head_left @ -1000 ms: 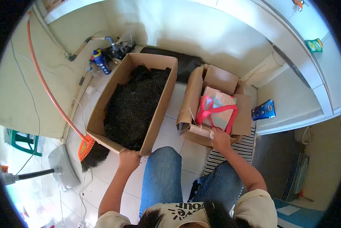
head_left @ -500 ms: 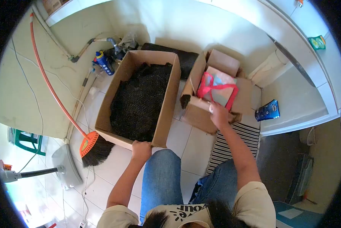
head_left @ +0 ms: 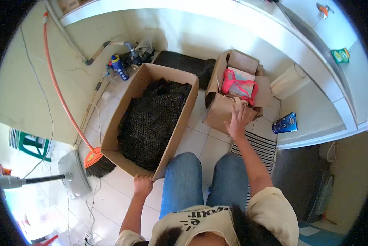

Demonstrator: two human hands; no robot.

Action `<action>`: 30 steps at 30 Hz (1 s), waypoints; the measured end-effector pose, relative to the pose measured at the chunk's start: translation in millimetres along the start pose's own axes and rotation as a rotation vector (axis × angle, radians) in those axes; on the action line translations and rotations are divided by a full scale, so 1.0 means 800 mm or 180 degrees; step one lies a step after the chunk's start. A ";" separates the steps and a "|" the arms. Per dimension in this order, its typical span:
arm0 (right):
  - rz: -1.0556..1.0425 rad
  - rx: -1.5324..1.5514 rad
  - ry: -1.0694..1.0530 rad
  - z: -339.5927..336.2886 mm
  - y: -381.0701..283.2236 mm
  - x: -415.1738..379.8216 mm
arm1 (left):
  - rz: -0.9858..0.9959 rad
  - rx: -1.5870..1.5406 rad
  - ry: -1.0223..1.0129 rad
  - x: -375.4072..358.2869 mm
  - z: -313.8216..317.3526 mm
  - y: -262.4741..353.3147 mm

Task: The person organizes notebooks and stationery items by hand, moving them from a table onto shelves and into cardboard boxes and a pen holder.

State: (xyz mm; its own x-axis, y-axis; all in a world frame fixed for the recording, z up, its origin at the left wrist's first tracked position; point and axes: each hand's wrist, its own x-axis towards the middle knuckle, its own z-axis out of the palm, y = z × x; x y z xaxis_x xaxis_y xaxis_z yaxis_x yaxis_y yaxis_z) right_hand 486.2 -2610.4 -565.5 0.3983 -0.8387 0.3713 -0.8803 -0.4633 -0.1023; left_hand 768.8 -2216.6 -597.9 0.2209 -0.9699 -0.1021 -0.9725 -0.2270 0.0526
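Observation:
In the head view, my left hand point(head_left: 143, 185) is closed over the near edge of a large open cardboard box point(head_left: 176, 130). Black mesh-like material point(head_left: 151, 119) fills much of that box. My right hand point(head_left: 237, 121), fingers apart, lies at the front flap point(head_left: 218, 112) of a smaller open cardboard box point(head_left: 243, 61). Inside the smaller box a bag with pink straps point(head_left: 249, 88) rests on top, with flat pale and light-blue surfaces under its straps.
An orange broom point(head_left: 94, 158) leans at the left beside a grey floor-cleaner head point(head_left: 75, 174). Behind the boxes lies a dark flat object point(head_left: 180, 63). Blue bottle point(head_left: 119, 67) and pipes stand by the wall; a striped mat point(head_left: 259, 151) and blue pouch point(head_left: 285, 123) are right.
The large box's near end has come closer to me with my left hand on it. My right hand has opened from a closed grip at the smaller box's flap. My right knee has moved inward.

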 end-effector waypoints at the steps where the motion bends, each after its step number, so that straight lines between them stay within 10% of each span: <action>1: 0.0035 0.0502 -0.0103 -0.007 -0.010 -0.020 | -0.0083 -0.0044 -0.0085 -0.008 0.002 0.002; 7: -0.0357 0.2217 -0.0645 0.047 -0.042 -0.070 | -0.0656 0.0151 -0.0391 -0.014 0.056 0.002; 10: 0.0661 0.4177 -0.2065 0.124 -0.070 0.003 | -0.0891 -0.0029 -0.0562 -0.003 0.041 0.003; 13: 0.1995 0.4976 -0.1783 0.155 -0.128 0.127 | -0.0813 -0.0043 -0.0867 0.011 0.046 -0.003; 17: 0.3580 0.5117 -0.1283 0.301 -0.140 0.276 | -0.0713 -0.0231 -0.0597 0.014 0.045 -0.006; 21: 0.4746 0.4851 -0.2569 0.389 -0.134 0.335 | -0.0727 -0.0421 -0.0312 0.007 0.050 -0.008; 25: 0.3548 0.5055 -0.2867 0.402 -0.149 0.343 | -0.0713 -0.0369 -0.0026 0.002 0.066 -0.005; 30: 0.3815 0.6161 -0.2134 0.475 -0.121 0.380 | -0.0703 -0.0401 -0.0177 0.013 0.044 -0.006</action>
State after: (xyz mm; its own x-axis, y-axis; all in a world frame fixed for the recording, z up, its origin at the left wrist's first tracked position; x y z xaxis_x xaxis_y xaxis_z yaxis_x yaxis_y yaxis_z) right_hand 790.5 -2929.3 -793.6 0.4418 -0.5939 -0.6724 0.2975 0.8041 -0.5147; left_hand 773.2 -2222.9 -634.0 0.4191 -0.8901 -0.1791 -0.8834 -0.4453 0.1460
